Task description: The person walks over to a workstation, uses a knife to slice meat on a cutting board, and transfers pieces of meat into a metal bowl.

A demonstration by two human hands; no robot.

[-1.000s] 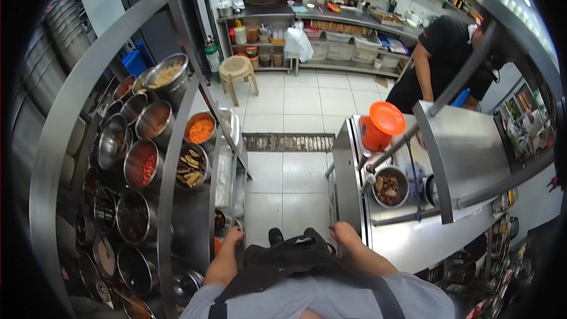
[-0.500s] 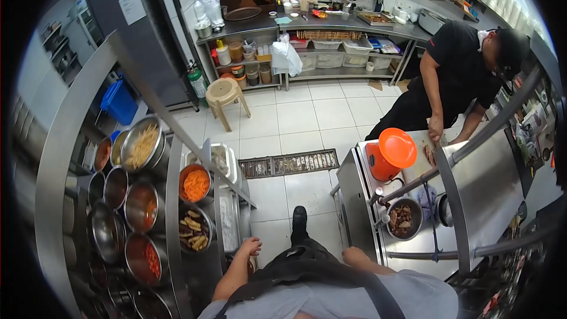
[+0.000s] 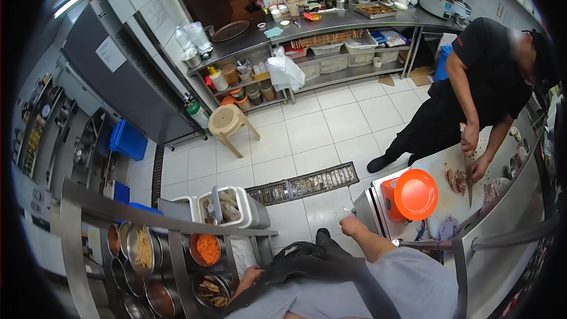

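My left hand (image 3: 253, 273) hangs low beside the metal rack, near a metal bowl of brown strips (image 3: 211, 291) and a bowl of shredded orange carrot (image 3: 207, 250). Its fingers are loosely bent and apart, with nothing seen in them. On the other side, my right hand (image 3: 353, 226) is closed in a loose fist, just left of the steel counter's corner, and nothing shows in it. An orange plate (image 3: 416, 195) rests on top of an orange container (image 3: 390, 199) on that counter.
Across the counter a co-worker (image 3: 481, 82) holds a knife (image 3: 469, 183) beside chopped meat (image 3: 455, 181). Ahead are a floor drain (image 3: 302, 184), a beige stool (image 3: 227, 120) and a white bin (image 3: 251, 207). A metal rack frame (image 3: 147, 212) crosses on my left.
My view has turned and shifted forward. My right hand has come up and forward toward the counter's corner. The co-worker's knife has come into view; the bowl of brown pieces on the counter has left it.
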